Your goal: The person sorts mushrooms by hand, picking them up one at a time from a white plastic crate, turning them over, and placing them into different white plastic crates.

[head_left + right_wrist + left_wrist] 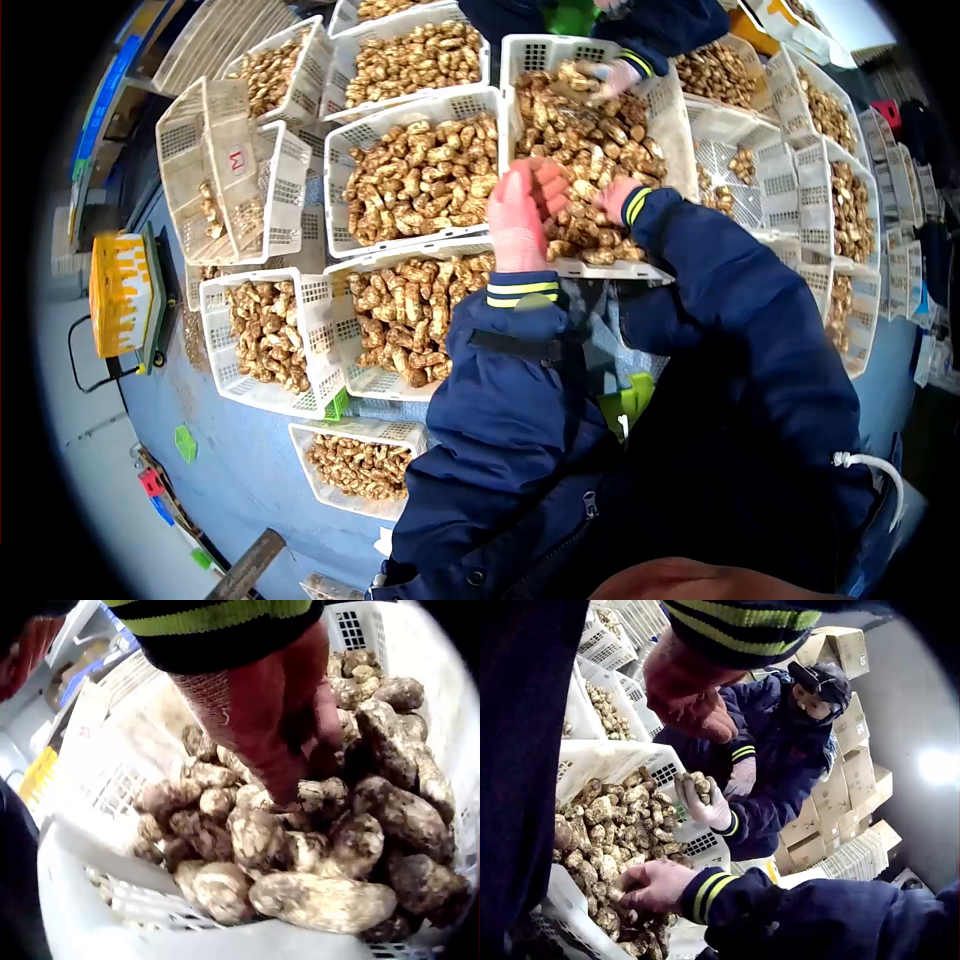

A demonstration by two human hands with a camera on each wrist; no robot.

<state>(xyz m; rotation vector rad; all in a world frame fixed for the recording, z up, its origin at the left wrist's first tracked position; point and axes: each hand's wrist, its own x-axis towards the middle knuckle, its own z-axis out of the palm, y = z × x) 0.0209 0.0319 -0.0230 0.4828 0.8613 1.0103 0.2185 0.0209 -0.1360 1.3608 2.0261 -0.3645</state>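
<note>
Knobbly brown-and-cream mushrooms (322, 900) fill a white perforated crate (680, 165) before me. My right hand (617, 200) reaches down into it. In the right wrist view its thumb and curled fingers pinch a small mushroom (322, 791) among the heap. My left hand (522, 212) hovers over the crate's near left edge with the palm turned up. Its fingers are loosely bent and hold nothing; the left wrist view shows this hand (690, 697) from the side, apart from the mushrooms.
Across the crate, another person (780, 750) in a dark jacket holds a mushroom (701, 784) over it. More white crates of mushrooms stand close on the left (420, 180) and right (745, 165). A yellow crate (122, 295) on a trolley is farther left; cardboard boxes (832, 795) are stacked behind the person.
</note>
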